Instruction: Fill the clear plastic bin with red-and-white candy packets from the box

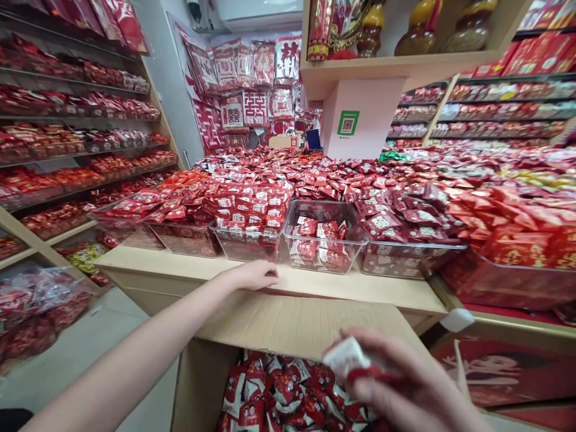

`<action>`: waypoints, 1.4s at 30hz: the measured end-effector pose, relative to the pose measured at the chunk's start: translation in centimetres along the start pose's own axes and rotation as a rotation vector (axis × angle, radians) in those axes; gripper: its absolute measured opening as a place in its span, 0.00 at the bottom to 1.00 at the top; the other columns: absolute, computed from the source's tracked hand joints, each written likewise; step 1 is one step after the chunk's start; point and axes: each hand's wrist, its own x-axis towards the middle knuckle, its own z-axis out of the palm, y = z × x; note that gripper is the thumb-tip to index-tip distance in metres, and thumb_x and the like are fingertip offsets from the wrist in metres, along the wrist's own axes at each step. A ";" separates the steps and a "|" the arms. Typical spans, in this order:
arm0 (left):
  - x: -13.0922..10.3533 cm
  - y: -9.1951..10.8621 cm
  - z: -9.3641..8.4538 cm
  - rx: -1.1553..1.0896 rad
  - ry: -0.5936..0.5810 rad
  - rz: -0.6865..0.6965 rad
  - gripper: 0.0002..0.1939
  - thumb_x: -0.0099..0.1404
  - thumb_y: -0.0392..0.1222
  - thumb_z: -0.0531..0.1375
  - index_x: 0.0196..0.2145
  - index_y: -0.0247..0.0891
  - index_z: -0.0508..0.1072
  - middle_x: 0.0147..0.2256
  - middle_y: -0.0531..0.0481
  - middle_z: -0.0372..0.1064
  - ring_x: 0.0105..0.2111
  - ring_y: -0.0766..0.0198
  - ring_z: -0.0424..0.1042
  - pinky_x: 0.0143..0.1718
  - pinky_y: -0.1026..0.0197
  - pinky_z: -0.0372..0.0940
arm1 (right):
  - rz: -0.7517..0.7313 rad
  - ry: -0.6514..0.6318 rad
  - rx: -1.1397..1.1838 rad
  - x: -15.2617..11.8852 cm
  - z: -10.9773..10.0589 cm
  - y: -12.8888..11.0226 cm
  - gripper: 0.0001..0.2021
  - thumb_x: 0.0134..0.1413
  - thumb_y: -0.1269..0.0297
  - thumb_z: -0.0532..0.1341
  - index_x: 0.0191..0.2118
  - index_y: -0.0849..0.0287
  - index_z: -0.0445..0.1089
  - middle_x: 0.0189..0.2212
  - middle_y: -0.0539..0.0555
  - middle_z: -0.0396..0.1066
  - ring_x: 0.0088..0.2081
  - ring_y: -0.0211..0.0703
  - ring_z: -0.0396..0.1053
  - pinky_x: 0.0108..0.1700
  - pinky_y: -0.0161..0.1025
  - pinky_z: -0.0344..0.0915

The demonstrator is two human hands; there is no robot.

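Observation:
My left hand [255,275] rests at the front of the pale counter, fingers curled, just behind the raised flap of a cardboard box [306,318]; no item shows in it. My right hand [396,372], blurred by motion, grips a small red-and-white packet [345,357] above the box's right side. Many red printed packets [283,390] fill the open box below. Beyond my hands, a clear plastic bin [324,249] on the counter holds a low pile of similar packets [321,231]. The neighbouring bin [247,240] to its left is heaped with stacked red packets.
More clear bins with maroon packets [405,210] and orange-red packets [522,234] line the counter to the right. Stocked shelves [81,114] stand at the left. A wooden display shelf [396,66] overhangs the back. Bagged packets [40,306] sit at the lower left.

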 end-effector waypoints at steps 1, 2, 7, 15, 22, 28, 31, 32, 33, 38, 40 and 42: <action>-0.6 1.9 -0.5 -0.089 -0.017 0.039 0.16 0.58 0.50 0.47 0.36 0.37 0.66 0.31 0.49 0.68 0.30 0.67 0.66 0.29 0.66 0.58 | -0.014 0.067 0.035 1.1 -1.0 -0.5 0.20 0.45 0.58 0.57 0.46 0.55 0.60 0.36 0.55 0.68 0.37 0.41 0.67 0.38 0.35 0.65; -1.3 3.9 -0.9 -0.372 -0.054 0.105 0.18 0.60 0.50 0.45 0.41 0.36 0.64 0.35 0.47 0.67 0.31 0.67 0.66 0.29 0.66 0.59 | -0.025 0.116 0.074 2.2 -1.7 -0.8 0.20 0.44 0.58 0.58 0.45 0.56 0.59 0.36 0.55 0.68 0.36 0.41 0.67 0.37 0.36 0.66; -3.0 11.5 -0.9 -0.921 0.001 0.331 0.16 0.57 0.49 0.53 0.36 0.34 0.68 0.29 0.49 0.65 0.27 0.70 0.63 0.27 0.67 0.59 | -0.071 0.101 0.233 5.9 -3.0 -0.1 0.17 0.42 0.60 0.60 0.39 0.58 0.57 0.31 0.53 0.67 0.31 0.37 0.67 0.33 0.37 0.67; -0.7 12.7 0.6 -0.866 0.332 0.319 0.10 0.56 0.43 0.55 0.26 0.32 0.70 0.24 0.51 0.65 0.26 0.70 0.63 0.29 0.67 0.58 | -0.106 0.188 0.117 6.3 -3.9 1.1 0.10 0.48 0.58 0.54 0.32 0.61 0.62 0.28 0.53 0.67 0.30 0.37 0.65 0.31 0.35 0.65; 0.0 10.5 0.4 -0.630 0.218 0.294 0.15 0.59 0.47 0.49 0.32 0.33 0.68 0.27 0.51 0.65 0.26 0.70 0.64 0.27 0.68 0.58 | -0.090 0.106 -0.395 6.6 -6.0 -0.1 0.12 0.50 0.58 0.52 0.27 0.60 0.66 0.23 0.51 0.69 0.25 0.36 0.65 0.27 0.33 0.61; 1.4 1.4 -1.3 0.166 -0.007 -0.094 0.15 0.54 0.50 0.51 0.28 0.36 0.68 0.27 0.50 0.66 0.27 0.65 0.64 0.27 0.65 0.55 | -0.129 0.387 -1.140 15.4 -10.8 -4.6 0.12 0.45 0.57 0.54 0.26 0.61 0.69 0.23 0.55 0.68 0.28 0.43 0.67 0.31 0.38 0.61; 2.2 -3.0 -1.4 0.241 -0.108 -0.200 0.16 0.48 0.52 0.55 0.24 0.34 0.68 0.24 0.47 0.66 0.23 0.63 0.63 0.23 0.64 0.53 | 0.044 0.238 -1.371 20.6 -10.5 -4.2 0.10 0.44 0.65 0.55 0.32 0.64 0.70 0.28 0.62 0.69 0.33 0.50 0.68 0.31 0.41 0.62; 2.4 -4.0 -1.3 0.240 -0.124 -0.207 0.16 0.47 0.53 0.55 0.25 0.35 0.68 0.24 0.48 0.66 0.23 0.63 0.63 0.23 0.64 0.53 | 0.089 0.190 -1.401 21.9 -10.1 -3.7 0.11 0.44 0.68 0.54 0.34 0.65 0.69 0.30 0.63 0.69 0.34 0.51 0.68 0.31 0.42 0.63; 2.5 -4.8 -1.1 0.240 -0.130 -0.207 0.17 0.48 0.53 0.55 0.25 0.35 0.68 0.25 0.48 0.67 0.23 0.63 0.63 0.23 0.65 0.53 | 0.122 0.152 -1.419 22.9 -9.5 -3.0 0.12 0.43 0.70 0.54 0.35 0.64 0.69 0.31 0.64 0.69 0.34 0.52 0.68 0.30 0.42 0.63; 2.5 -6.1 -0.1 0.218 -0.096 -0.191 0.17 0.51 0.53 0.52 0.30 0.36 0.67 0.30 0.47 0.67 0.27 0.63 0.63 0.25 0.65 0.54 | 0.180 0.017 -1.481 24.7 -7.6 -0.3 0.13 0.45 0.74 0.51 0.36 0.65 0.70 0.34 0.64 0.69 0.37 0.53 0.67 0.32 0.43 0.63; 2.5 -6.2 0.2 0.203 -0.084 -0.186 0.16 0.51 0.52 0.52 0.31 0.36 0.67 0.30 0.47 0.67 0.27 0.63 0.63 0.26 0.65 0.54 | 0.202 -0.023 -1.502 24.7 -7.4 0.3 0.14 0.45 0.74 0.51 0.36 0.65 0.70 0.34 0.64 0.70 0.38 0.53 0.67 0.32 0.43 0.63; 2.5 -6.4 0.3 0.190 -0.077 -0.182 0.16 0.51 0.52 0.52 0.31 0.36 0.67 0.30 0.48 0.66 0.28 0.63 0.63 0.26 0.65 0.54 | 0.209 -0.046 -1.521 24.7 -7.2 0.7 0.15 0.46 0.74 0.49 0.36 0.66 0.71 0.34 0.64 0.70 0.38 0.53 0.67 0.32 0.43 0.63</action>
